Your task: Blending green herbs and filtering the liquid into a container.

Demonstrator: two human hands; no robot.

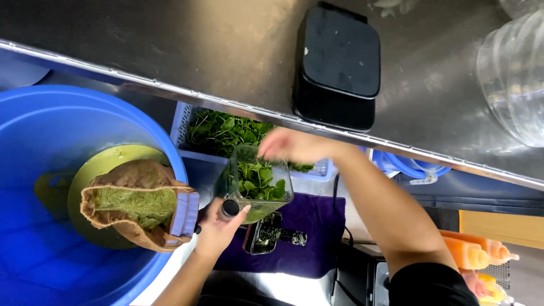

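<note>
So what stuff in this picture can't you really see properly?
- Blender jar: its base is hidden behind the left hand.
- Right hand: its fingertips are blurred over the jar, so any leaves in them can't be told.
- Basket of greens: partly covered by the steel counter.
- Clear container: cut off by the right edge.
- Orange bottles: cut off at the bottom corner.

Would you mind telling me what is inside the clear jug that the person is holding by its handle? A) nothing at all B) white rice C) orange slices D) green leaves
D: the clear jug, held at its handle by the left hand, has green leaves in it, and the right hand is over its open top, in front of a basket of the same leaves.
</note>
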